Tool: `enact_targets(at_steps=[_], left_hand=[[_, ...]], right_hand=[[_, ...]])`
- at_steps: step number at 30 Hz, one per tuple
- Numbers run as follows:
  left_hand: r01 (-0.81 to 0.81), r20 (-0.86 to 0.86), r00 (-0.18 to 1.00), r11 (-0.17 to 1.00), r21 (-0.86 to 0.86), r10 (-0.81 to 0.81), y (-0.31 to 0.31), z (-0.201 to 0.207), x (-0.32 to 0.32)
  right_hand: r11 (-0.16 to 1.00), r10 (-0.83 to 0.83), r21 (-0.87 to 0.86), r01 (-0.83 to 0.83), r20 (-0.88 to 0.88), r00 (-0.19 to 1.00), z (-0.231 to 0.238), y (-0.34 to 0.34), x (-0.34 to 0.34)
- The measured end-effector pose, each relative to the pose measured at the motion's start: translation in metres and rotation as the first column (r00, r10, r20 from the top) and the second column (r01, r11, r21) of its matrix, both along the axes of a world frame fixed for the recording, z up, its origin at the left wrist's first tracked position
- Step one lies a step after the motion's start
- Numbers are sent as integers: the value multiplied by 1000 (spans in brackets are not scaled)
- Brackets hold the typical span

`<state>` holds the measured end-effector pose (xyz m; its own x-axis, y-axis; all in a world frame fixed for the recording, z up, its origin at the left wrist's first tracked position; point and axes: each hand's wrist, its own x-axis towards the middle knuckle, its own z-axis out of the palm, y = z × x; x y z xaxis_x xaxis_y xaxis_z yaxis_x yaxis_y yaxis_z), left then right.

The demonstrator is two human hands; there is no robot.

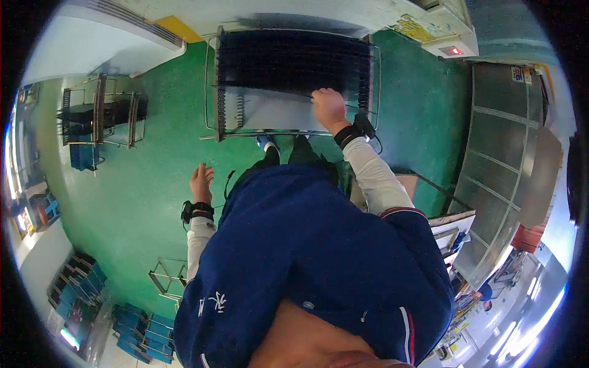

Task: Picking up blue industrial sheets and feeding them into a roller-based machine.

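Right hand [329, 105] grips a thin dark strip on the wheeled metal-wire rack [294, 80]; left hand [200, 181] hangs open, empty, above green floor [153, 178].

My right hand [329, 107] rests closed on the dark slotted rack [294, 67] of a wire cart [211, 92] at top centre. My left hand [200, 182] hangs open at middle left over the green floor [153, 165]. Another cart [98, 116] stands upper left.

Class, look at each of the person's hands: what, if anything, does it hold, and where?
The right hand grips the metal cart at a thin rail on its near side. The left hand hangs open, holding nothing.
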<state>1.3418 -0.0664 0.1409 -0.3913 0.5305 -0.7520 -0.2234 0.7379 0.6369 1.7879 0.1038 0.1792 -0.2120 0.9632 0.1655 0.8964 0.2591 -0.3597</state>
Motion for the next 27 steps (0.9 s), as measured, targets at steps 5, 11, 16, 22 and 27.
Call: enact_targets(at_steps=[5, 11, 16, 22, 27], left_hand=[[20, 22, 1000, 998, 66, -22, 30, 12, 14], [69, 31, 997, 996, 51, -71, 18, -2, 7], [15, 30, 999, 997, 82, -17, 7, 5, 5], [80, 100, 990, 986, 148, -96, 27, 28, 13], [245, 219, 924, 925, 291, -314, 79, 65, 49]], right_hand=[[998, 51, -51, -45, 108, 993, -5, -4, 2], [994, -14, -102, 23, 87, 996, -17, -3, 5], [995, 25, -95, -15, 108, 994, -18, -2, 12], [995, 43, 87, -42, -17, 999, 106, 7, 10], [995, -47, 80, 52, -62, 997, 217, 15, 30]])
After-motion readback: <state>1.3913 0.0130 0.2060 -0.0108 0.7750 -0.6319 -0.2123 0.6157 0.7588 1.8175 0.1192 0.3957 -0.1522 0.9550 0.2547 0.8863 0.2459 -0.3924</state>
